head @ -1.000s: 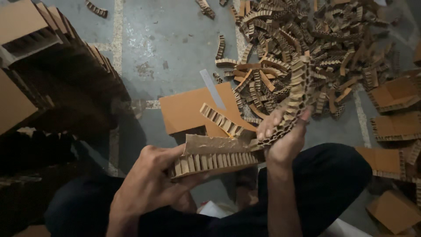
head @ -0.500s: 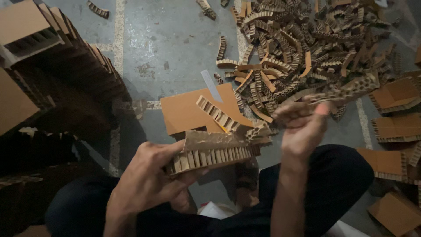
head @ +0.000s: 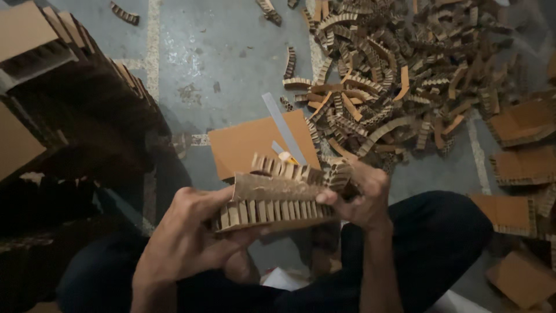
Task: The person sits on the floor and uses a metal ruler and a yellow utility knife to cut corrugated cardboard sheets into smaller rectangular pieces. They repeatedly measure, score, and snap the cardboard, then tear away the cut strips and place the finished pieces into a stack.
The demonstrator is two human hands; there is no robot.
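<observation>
Cardboard honeycomb block (head: 272, 203) is gripped by both hands, left hand (head: 185, 237) underneath, right hand (head: 362, 200) seemingly pinching its end; its torn facing could rip unevenly.

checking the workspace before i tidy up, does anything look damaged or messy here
Yes. The honeycomb cardboard block held between the left hand and right hand has a ragged, torn top skin exposing its cells. Beyond it, a heap of torn brown honeycomb cardboard strips sprawls loose over the grey concrete floor.
</observation>
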